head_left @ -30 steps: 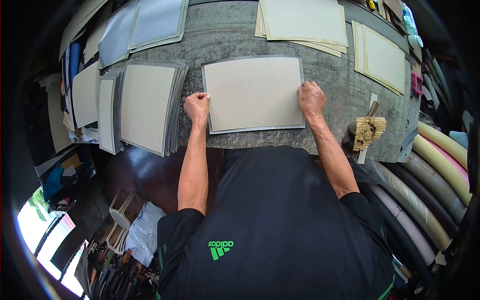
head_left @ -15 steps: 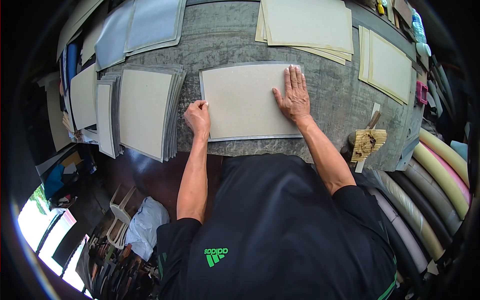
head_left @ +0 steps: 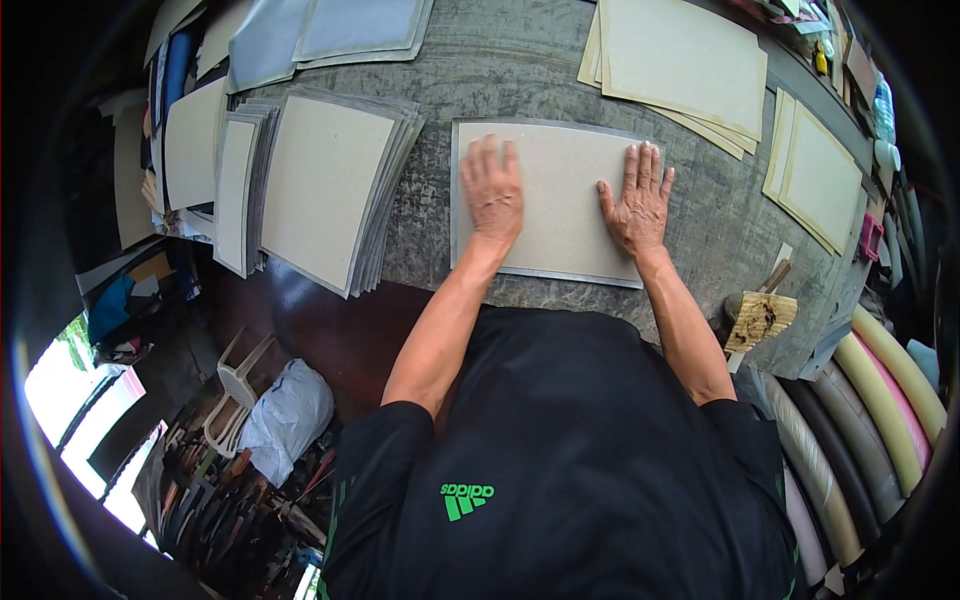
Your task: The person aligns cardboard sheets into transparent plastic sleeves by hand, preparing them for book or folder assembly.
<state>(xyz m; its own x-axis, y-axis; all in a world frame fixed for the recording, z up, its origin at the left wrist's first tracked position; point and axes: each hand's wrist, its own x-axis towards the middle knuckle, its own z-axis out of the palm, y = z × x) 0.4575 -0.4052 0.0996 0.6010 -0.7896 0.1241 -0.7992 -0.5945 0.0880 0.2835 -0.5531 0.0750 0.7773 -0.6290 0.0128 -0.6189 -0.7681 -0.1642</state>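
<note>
Two hands lie flat and open on one board. In the head view the left hand [head_left: 493, 195] presses its left half and the right hand [head_left: 638, 205] its right half, fingers spread, neither grasping anything. The board [head_left: 565, 205] lies on a grey sheet [head_left: 545, 272] whose edge shows as a thin border around it, mid-table [head_left: 480, 70] and near the front edge. By the layout, the work looks partway through. Just left of the board sit two stacks of bordered boards, a wide stack [head_left: 335, 195] and a narrow stack [head_left: 235, 190], which look finished. Two piles of bare boards, a far pile [head_left: 680, 60] and a right pile [head_left: 815, 175], look not yet done. The boards within each cannot be counted. Two loose sheets [head_left: 360, 20] of grey lie at the far left, and one wooden block [head_left: 762, 318] sits at the right front corner.
</note>
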